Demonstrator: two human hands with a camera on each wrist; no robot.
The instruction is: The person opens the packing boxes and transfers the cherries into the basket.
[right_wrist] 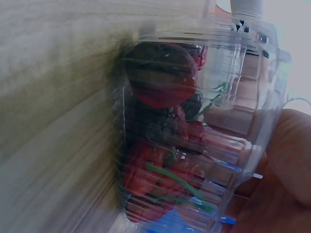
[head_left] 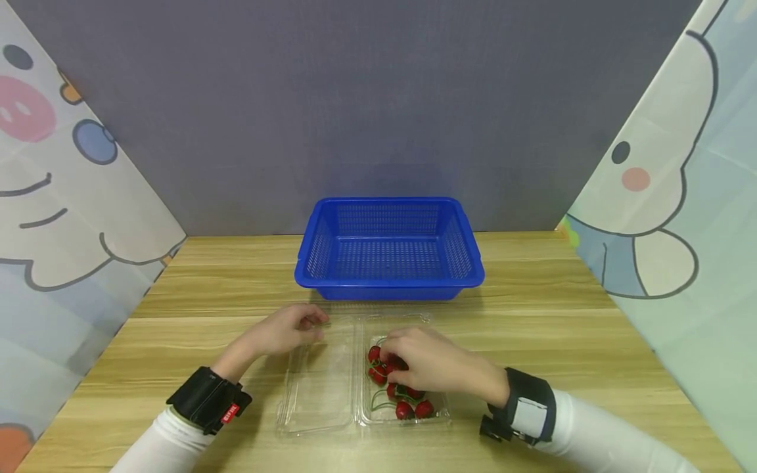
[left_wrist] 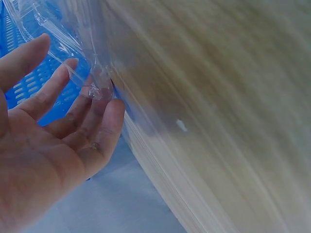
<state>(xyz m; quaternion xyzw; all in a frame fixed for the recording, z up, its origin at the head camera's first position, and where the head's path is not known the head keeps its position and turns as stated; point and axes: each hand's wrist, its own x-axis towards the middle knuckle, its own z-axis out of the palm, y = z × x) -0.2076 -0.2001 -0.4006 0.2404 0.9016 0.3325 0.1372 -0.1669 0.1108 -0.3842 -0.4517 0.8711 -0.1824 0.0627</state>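
Note:
A clear plastic clamshell box lies unfolded on the table, its lid [head_left: 325,394] on the left and its tray [head_left: 440,420] on the right. Several red cherries [head_left: 405,410] with green stems sit in the tray. My left hand [head_left: 291,330] is at the lid's far left corner; the left wrist view has loosely bent fingers [left_wrist: 41,99] touching the plastic edge, thumb apart. From above, my right hand [head_left: 428,361] reaches into the tray, thumb and fingers around a cherry. Through the tray wall, the right wrist view shows cherries [right_wrist: 165,92] beside those fingers.
Behind the box stands a blue perforated plastic basket [head_left: 387,282], with nothing visible inside. A grey wall panel [head_left: 378,118] rises at the table's back edge. Cartoon-printed panels [head_left: 89,197] flank the wooden table [head_left: 550,315] on both sides.

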